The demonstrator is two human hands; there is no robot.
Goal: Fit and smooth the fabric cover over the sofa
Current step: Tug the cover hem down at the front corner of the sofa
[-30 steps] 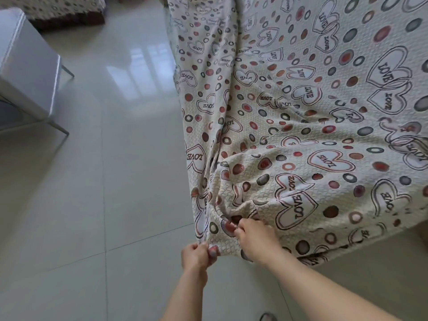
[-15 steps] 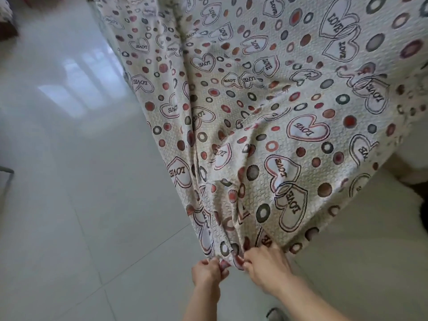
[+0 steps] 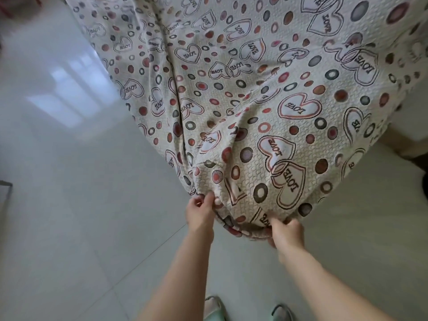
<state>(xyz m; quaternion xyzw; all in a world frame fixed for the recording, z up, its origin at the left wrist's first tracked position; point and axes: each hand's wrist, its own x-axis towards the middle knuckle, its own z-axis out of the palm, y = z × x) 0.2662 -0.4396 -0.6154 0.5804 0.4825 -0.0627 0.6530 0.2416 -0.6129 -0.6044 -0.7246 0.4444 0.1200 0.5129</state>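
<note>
Tiled floor (image 3: 69, 205), slippers (image 3: 214, 308) underfoot.

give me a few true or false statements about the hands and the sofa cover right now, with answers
1. Both hands grip the cover's lower corner. True: the left hand and right hand both pinch the fabric cover.
2. The cover is plain grey. False: it is cream with hearts and dots.
3. The fabric lies flat and smooth. False: folds gather towards the hands.
4. The floor is pale glossy tile. True.
5. The right hand rests on the floor. False: it holds the cover's edge.
</note>
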